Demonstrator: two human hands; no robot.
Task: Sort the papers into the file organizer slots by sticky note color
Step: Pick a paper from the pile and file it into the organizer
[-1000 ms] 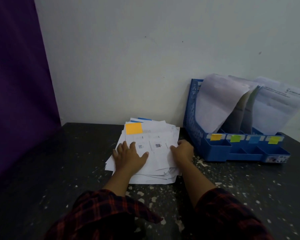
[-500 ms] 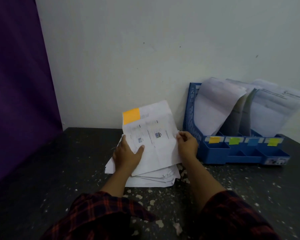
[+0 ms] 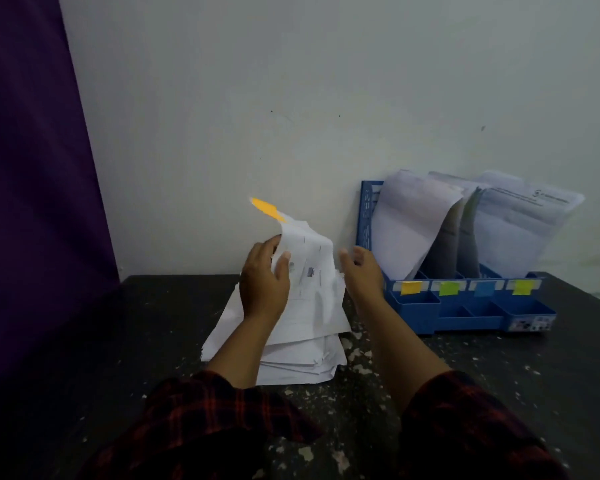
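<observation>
The left hand (image 3: pixel 264 282) pinches a white printed sheet with an orange sticky note (image 3: pixel 266 208) above the white paper stack (image 3: pixel 291 355), while the right hand (image 3: pixel 362 271) hovers open-fingered left of the blue plastic file organizer (image 3: pixel 465 306).

Left hand (image 3: pixel 264 282) raised, fingers and thumb curled in a pinch grip on a sheet (image 3: pixel 305 268). Right hand (image 3: pixel 361 271) raised beside it, fingers relaxed, holding nothing (both forearms extended forward, plaid sleeves pushed up).
</observation>
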